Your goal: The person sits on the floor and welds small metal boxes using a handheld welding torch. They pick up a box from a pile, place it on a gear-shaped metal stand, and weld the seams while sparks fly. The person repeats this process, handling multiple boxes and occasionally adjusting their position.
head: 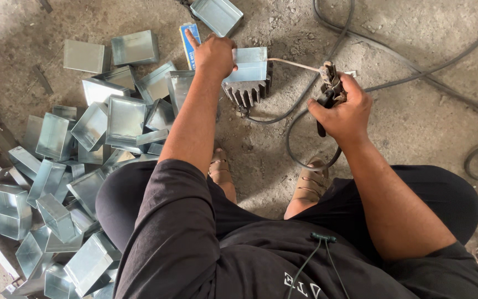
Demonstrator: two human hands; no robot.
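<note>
**Rod tip and box, left hand pinning, right hand feeding**

Box (246,65) of folded sheet metal, small, grey-silver, dull sheen, lying on a dark finned metal block (248,91) on the concrete floor (416,111); long axis of the box runs left to right across the view; its right-hand edge faces the welding rod.

Left hand (214,55) pressed flat on the left end of the box, fingers spread over its top, forefinger stretched out past it toward a blue packet (188,39) lying just beyond; hand holds the box down rather than gripping round it.

Right hand (343,108) clenched round the dark handle of an electrode holder (329,83), well to the right of the box; thin pale welding rod (294,63) runs from the holder leftward, nearly level, tip at or just beside the right edge of the box; contact itself too fine to tell.

Relation that counts: box lies to the left of the right hand, in line with the rod; rod axis and box axis almost the same line; left hand is on the box, right hand is a rod-length away.

Black cable (305,113) loops from the holder across the floor between the person's sandalled feet (311,182); heavier cables (471,99) trail to the right.

Heap of like boxes (84,166) piled to the left, tumbled at all angles, open sides showing; one more box (217,15) lies apart at the top edge.
</note>
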